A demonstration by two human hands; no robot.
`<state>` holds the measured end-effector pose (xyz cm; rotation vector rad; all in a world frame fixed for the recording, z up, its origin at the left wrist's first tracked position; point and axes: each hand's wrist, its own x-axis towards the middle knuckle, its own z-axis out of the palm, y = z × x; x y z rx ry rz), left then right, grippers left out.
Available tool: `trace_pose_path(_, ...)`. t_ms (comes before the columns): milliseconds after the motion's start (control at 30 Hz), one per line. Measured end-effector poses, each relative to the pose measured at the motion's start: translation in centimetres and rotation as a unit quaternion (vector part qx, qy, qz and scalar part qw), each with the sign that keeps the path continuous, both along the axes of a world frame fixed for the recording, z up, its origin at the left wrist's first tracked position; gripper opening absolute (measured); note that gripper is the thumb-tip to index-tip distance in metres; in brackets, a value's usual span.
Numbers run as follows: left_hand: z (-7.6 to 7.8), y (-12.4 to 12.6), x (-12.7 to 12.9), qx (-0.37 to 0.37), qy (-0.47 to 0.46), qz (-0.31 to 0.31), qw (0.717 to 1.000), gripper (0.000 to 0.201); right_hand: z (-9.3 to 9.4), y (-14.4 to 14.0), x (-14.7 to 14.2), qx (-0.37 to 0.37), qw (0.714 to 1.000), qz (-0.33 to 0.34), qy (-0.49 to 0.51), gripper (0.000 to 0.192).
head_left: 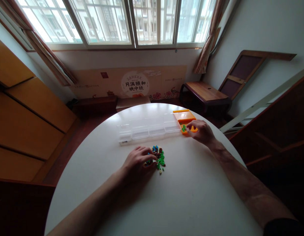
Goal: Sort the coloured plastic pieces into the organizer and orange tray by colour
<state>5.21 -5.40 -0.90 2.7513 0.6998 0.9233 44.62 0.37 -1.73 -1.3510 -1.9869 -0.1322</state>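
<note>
A pile of small building bricks [161, 158], mostly green, brown and blue, lies on the white table. My left hand [137, 160] rests at the pile's left side, its thumb and forefinger bent together among the bricks. Anything between those fingertips is too small to make out. On the right, my right hand [202, 131] reaches into an orange box [183, 121] with its lid open. Its fingers are pinched beside several green bricks [184, 128] in the box, and what they hold is hidden. A clear plastic compartment box [157, 131] stands left of the orange one.
The round white table [191, 193] has its curved far edge just beyond the boxes. A low wooden stool [206, 90] stands past it at the right. Wooden cabinets [26, 124] are on the left, and a window [105, 23] is ahead.
</note>
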Motion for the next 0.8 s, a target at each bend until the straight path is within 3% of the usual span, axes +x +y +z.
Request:
trace_pose_path(200,0.0,0.1,0.0,0.006,0.005,-0.004,1.000,0.007,-1.2,0.4,0.3,-0.020,0.997,-0.070,0.012,0.014)
trace_pose_path(400,-0.2,0.3,0.1,-0.003,-0.036,0.003,0.999,0.005,0.1,-0.5,-1.4,0.026,0.994,-0.071,0.075,0.020)
trace_pose_path(533,0.1,0.6,0.1,-0.083,-0.114,0.027,0.990,0.006,1.4,-2.4,-5.1,0.083,0.993,0.039,0.074,0.019)
trace_pose_path(700,0.9,0.5,0.2,-0.205,-0.188,0.041,0.960,0.011,1.5,-5.0,-10.8,0.077,0.972,0.220,0.026,0.004)
trace_pose_path(800,1.0,0.3,0.4,-0.234,-0.198,0.040,0.951,0.014,1.1,-5.6,-12.5,0.068,0.958,0.279,-0.005,0.011)
